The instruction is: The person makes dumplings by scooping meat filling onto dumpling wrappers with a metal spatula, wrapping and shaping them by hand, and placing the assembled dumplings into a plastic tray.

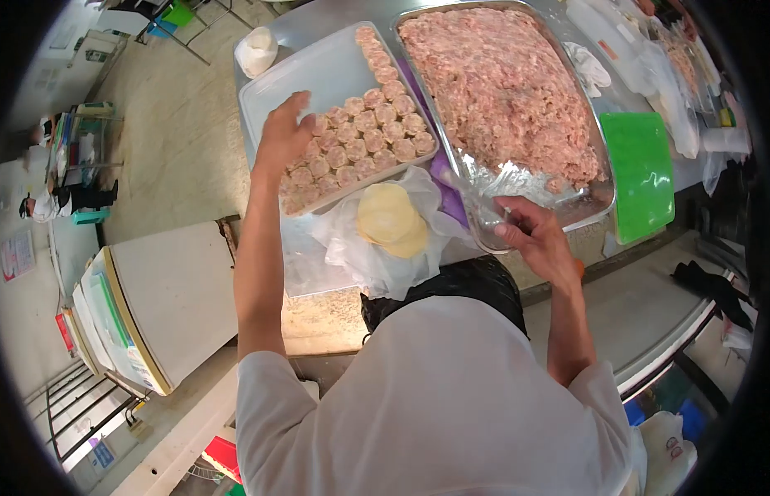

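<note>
My left hand hovers over the left part of a pale plastic tray, its fingers apart and nothing visible in them. Rows of small round open-topped dumplings fill the near and right parts of that tray. At the near corner of a metal tray, my right hand has its fingers curled around something thin and shiny that I cannot make out. Ground meat heaps up in the metal tray. Between my hands, a stack of round yellow wrappers lies on a clear plastic bag.
A green board lies right of the meat, with plastic bags behind it. A white bundle sits at the table's far left corner. A white chest-like unit stands at left. A person is farther back.
</note>
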A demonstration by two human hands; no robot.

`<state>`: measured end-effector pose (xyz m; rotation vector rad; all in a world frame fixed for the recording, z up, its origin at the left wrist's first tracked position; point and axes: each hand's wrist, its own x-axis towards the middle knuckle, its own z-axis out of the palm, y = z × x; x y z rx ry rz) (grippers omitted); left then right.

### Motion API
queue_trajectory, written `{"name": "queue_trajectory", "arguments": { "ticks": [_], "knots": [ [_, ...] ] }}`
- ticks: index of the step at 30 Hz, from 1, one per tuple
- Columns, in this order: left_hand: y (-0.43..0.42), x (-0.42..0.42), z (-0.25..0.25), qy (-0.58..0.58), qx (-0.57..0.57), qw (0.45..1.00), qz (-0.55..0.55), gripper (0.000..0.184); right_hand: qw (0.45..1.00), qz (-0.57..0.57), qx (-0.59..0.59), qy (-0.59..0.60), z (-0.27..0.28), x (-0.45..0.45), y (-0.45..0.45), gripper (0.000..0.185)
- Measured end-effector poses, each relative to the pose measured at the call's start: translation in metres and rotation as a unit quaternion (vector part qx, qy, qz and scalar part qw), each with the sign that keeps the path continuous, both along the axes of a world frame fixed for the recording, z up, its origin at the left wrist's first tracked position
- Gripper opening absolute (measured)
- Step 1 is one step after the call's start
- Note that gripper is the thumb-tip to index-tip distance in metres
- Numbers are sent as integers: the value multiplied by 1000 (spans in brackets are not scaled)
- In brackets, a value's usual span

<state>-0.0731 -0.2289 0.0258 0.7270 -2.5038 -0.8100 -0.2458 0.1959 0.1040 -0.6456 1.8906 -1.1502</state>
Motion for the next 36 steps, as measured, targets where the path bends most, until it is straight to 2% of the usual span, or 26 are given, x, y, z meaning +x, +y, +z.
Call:
{"name": "queue_trajectory", "arguments": {
  "ticks": [3,4,6,7,11,14,15,18,21,22,24,27,30,32,34,36],
  "knots": [
    [94,0,53,-20,57,997,45,29,999,-38,-25,12,-17,-10,24,30],
    [123,7,46,-74,49,996,-5,24,998,-50,-35,17,-20,-13,30,30],
    [175,15,38,-177,41,979,-93,15,998,-24,20,46,-6,-22,36,29],
    [193,17,32,-163,27,983,-75,15,997,-11,49,60,0,-25,40,28],
    [200,27,1,-72,11,997,-19,24,992,18,68,105,4,-31,49,26],
    [206,24,12,-119,39,992,35,25,985,30,56,160,-2,-44,53,25],
    [213,17,21,-138,-17,989,54,26,983,35,54,172,-4,-48,54,25],
    [214,10,16,-198,-15,975,103,32,982,51,28,182,-4,-53,51,24],
    [206,21,8,-158,-12,983,93,30,979,45,-2,198,-5,-55,48,24],
    [203,27,5,-96,51,990,94,27,978,37,-8,207,-5,-56,49,25],
    [203,42,0,26,179,980,88,23,951,49,24,303,-4,-65,52,27],
    [208,53,19,43,229,963,134,22,922,58,62,377,-2,-75,43,31],
    [217,50,22,123,346,911,187,24,900,109,78,416,-23,-85,35,33],
    [220,53,19,160,359,901,182,25,887,146,79,431,-32,-91,34,34],
    [225,58,19,189,363,895,180,25,878,171,81,440,-16,-96,34,35],
    [231,58,24,212,364,890,172,23,892,113,43,435,-14,-97,29,35]
  ]
}}
